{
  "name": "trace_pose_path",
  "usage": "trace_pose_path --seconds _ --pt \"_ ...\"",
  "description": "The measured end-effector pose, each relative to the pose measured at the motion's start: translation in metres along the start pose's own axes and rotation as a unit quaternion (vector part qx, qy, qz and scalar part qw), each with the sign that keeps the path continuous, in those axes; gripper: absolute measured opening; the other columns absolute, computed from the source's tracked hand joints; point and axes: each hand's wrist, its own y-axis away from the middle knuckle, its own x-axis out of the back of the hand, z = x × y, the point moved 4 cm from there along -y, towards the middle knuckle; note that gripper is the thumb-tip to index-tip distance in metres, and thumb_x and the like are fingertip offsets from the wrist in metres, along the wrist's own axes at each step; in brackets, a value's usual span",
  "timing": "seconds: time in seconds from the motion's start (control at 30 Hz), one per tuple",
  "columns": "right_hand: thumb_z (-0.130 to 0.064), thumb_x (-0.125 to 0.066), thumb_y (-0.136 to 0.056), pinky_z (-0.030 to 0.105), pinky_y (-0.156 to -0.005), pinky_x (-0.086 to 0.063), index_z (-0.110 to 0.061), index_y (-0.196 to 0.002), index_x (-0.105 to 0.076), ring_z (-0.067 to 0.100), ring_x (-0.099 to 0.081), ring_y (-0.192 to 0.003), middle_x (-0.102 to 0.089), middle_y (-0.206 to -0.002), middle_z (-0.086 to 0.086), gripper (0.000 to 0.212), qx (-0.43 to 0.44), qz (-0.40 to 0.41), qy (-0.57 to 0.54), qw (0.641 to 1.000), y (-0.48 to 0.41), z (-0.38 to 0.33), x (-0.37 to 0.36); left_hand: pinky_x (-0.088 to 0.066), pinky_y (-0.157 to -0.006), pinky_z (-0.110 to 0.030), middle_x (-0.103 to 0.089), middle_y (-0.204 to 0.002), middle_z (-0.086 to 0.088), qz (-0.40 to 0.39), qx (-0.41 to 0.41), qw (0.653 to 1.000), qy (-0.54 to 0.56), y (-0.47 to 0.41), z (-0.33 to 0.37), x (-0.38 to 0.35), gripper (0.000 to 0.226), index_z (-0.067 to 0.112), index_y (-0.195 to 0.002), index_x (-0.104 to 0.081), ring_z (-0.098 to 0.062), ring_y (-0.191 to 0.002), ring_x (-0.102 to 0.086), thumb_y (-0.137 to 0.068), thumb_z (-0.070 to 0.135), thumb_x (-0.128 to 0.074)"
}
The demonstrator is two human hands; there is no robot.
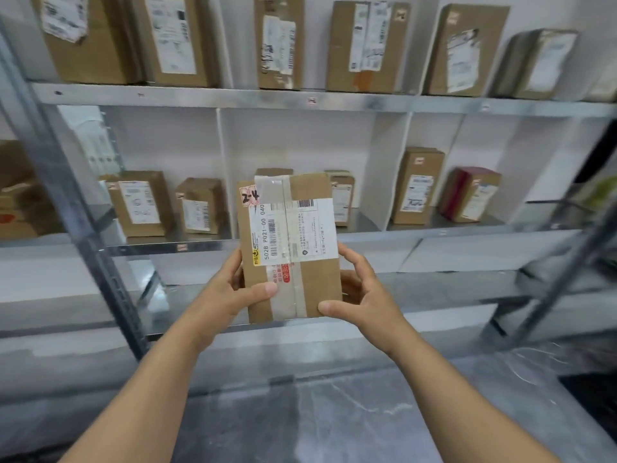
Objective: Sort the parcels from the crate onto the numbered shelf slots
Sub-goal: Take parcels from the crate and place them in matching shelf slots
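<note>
Both hands — left hand (pixel 230 289), right hand (pixel 362 292) — grip the upright parcel (pixel 290 248).

Metal shelf (pixel 367 103); upright cardboard parcels (pixel 417 185)

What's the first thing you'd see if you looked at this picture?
A cardboard parcel held upright in the middle, with "2-4" handwritten at its top left corner and a white shipping label across it. The left hand and right hand grip its lower sides. Behind it, a metal shelf carries rows of standing labelled boxes.
</note>
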Motion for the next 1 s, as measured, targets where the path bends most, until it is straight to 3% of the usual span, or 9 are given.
trace_pose_path --seconds 0.17,0.3,0.47,0.6,0.7,0.87,1.0 --pt "0.0 -0.075 -0.077 0.02 -0.081 -0.052 -0.059 -0.126 -0.036 0.004 -0.064 -0.104 -0.064 -0.115 -0.007 0.086 0.0 0.068 0.02 0.997 0.024 0.005 0.049 -0.051 -0.077 -0.012 -0.067 -0.115 0.018 -0.066 -0.022 0.998 0.007 -0.026 0.002 -0.052 0.072 0.042 -0.131 -0.041 -0.001 -0.105 -0.063 -0.073 0.012 -0.071" --pt "0.004 -0.075 -0.076 0.019 -0.079 -0.052 -0.055 -0.126 -0.038 0.004 -0.066 -0.099 -0.065 -0.11 -0.006 0.086 0.0 0.112 0.019 0.993 0.04 0.008 0.101 -0.052 -0.08 -0.015 -0.067 -0.116 0.016 -0.112 -0.031 0.993 -0.003 -0.052 0.007 -0.106 0.072 0.041 -0.134 -0.041 -0.004 -0.107 -0.063 -0.079 0.008 -0.073" --pt "0.005 -0.075 -0.075 0.018 -0.078 -0.052 -0.053 -0.129 -0.038 0.003 -0.066 -0.098 -0.066 -0.11 -0.005 0.087 -0.002 0.176 0.027 0.984 0.065 0.014 0.187 -0.048 -0.098 -0.031 -0.065 -0.119 0.019 -0.171 -0.06 0.982 -0.055 -0.091 0.019 -0.19 0.078 0.043 -0.137 -0.039 -0.003 -0.112 -0.06 -0.071 0.038 -0.08" --pt "0.005 -0.075 -0.074 0.017 -0.078 -0.052 -0.051 -0.131 -0.037 0.003 -0.066 -0.098 -0.064 -0.113 -0.003 0.089 -0.009 0.232 0.033 0.972 0.088 0.024 0.269 -0.043 -0.103 -0.043 -0.059 -0.129 0.012 -0.201 -0.072 0.974 -0.081 -0.128 0.018 -0.269 0.086 0.049 -0.141 -0.034 -0.011 -0.121 -0.054 -0.063 0.058 -0.069" --pt "0.006 -0.075 -0.073 0.019 -0.08 -0.053 -0.055 -0.127 -0.038 0.002 -0.065 -0.099 -0.064 -0.113 -0.003 0.09 -0.013 0.268 0.041 0.962 0.103 0.03 0.332 -0.044 -0.102 -0.04 -0.055 -0.131 0.006 -0.212 -0.075 0.968 -0.114 -0.152 0.016 -0.329 0.091 0.046 -0.143 -0.031 -0.01 -0.121 -0.052 -0.061 0.062 -0.066" --pt "0.004 -0.076 -0.073 0.014 -0.078 -0.051 -0.055 -0.127 -0.037 0.0 -0.064 -0.099 -0.064 -0.111 -0.005 0.09 -0.018 0.315 0.065 0.947 0.128 0.034 0.426 -0.039 -0.096 -0.02 -0.051 -0.134 0.009 -0.213 -0.116 0.957 -0.158 -0.19 0.017 -0.415 0.079 0.043 -0.142 -0.032 -0.001 -0.122 -0.047 -0.075 0.045 -0.073" --pt "0.003 -0.077 -0.072 0.027 -0.086 -0.054 -0.057 -0.13 -0.036 0.009 -0.063 -0.105 -0.063 -0.112 -0.003 0.093 -0.015 0.34 0.078 0.937 0.142 0.041 0.487 -0.035 -0.106 -0.028 -0.043 -0.14 0.015 -0.202 -0.18 0.933 -0.235 -0.216 0.019 -0.472 0.078 0.048 -0.142 -0.025 0.002 -0.127 -0.041 -0.08 0.041 -0.072"
